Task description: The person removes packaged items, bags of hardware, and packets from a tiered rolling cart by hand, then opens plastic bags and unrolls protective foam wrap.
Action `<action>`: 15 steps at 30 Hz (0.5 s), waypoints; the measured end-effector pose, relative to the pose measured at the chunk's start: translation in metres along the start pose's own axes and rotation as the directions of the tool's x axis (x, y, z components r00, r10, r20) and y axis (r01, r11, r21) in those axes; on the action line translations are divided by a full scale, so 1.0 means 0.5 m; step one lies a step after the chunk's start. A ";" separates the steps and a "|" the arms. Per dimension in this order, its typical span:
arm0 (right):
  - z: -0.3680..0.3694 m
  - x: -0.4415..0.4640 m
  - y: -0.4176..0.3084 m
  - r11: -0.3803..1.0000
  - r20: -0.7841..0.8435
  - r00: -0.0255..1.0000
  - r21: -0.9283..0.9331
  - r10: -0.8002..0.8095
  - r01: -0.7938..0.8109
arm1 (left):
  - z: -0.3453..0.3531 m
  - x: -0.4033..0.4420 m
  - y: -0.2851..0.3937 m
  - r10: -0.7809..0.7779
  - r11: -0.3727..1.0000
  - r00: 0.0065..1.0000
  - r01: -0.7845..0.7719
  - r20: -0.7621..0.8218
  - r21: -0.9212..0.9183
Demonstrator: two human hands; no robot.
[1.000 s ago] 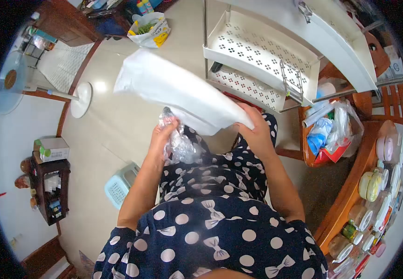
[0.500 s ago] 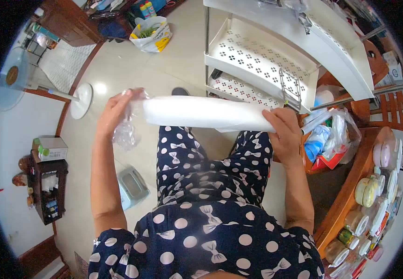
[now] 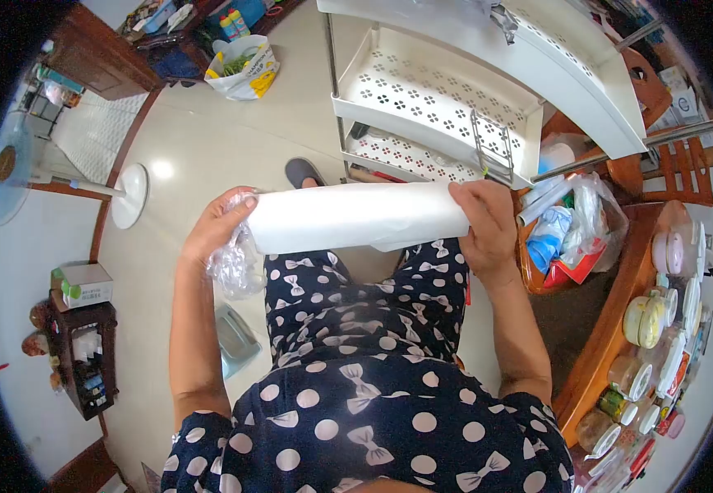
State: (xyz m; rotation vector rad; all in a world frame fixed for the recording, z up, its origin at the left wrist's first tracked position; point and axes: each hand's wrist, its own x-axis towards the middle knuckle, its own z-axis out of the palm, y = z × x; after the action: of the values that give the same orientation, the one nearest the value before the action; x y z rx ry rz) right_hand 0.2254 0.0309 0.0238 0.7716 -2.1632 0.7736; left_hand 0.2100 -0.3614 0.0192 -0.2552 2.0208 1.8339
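Note:
A white roll [image 3: 356, 217] lies level across the front of my body, above my lap. My left hand [image 3: 218, 226] is closed at the roll's left end and also grips crumpled clear plastic [image 3: 237, 267], which hangs below the fingers. The roll's right end is in my right hand [image 3: 486, 226], thumb and fingers closed round it. A loose edge of the white sheet shows along the roll's lower right side.
A white tiered shelf rack [image 3: 434, 111] stands ahead on the right. Beyond it are a chair with plastic bags [image 3: 582, 226] and a wooden counter with jars [image 3: 644, 320]. On the floor are a pale blue stool [image 3: 237, 341], a slipper [image 3: 300, 171], a shopping bag [image 3: 245, 78] and a fan base [image 3: 130, 195].
The roll has gone from slanted to level, and my left hand has moved out to its left end. The clear plastic moved left with that hand. My right hand still holds the other end.

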 end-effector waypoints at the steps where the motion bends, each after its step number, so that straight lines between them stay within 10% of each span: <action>1: 0.003 -0.003 -0.002 0.999 -0.004 0.999 0.005 0.038 -0.038 | 0.003 -0.002 0.006 0.016 1.000 1.000 -0.016 -0.010 0.010; 7: 0.013 -0.008 -0.025 0.905 0.021 0.911 0.107 0.412 -0.411 | 0.020 0.002 -0.009 0.293 0.952 0.944 -0.302 -0.151 -0.045; 13: 0.000 -0.002 -0.026 0.104 0.384 0.636 0.800 0.669 -0.592 | 0.011 -0.005 -0.020 0.386 0.921 0.880 -0.382 -0.278 0.069; 15: -0.003 0.010 -0.028 0.236 0.355 0.646 0.726 0.676 -0.646 | 0.008 -0.008 -0.022 0.424 0.904 0.853 -0.416 -0.305 0.095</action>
State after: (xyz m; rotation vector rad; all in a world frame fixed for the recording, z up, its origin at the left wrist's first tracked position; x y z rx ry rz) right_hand 0.2329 0.0214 0.0324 0.1143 -1.9778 2.3630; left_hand 0.2186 -0.3596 0.0106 -0.1090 2.4807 2.1361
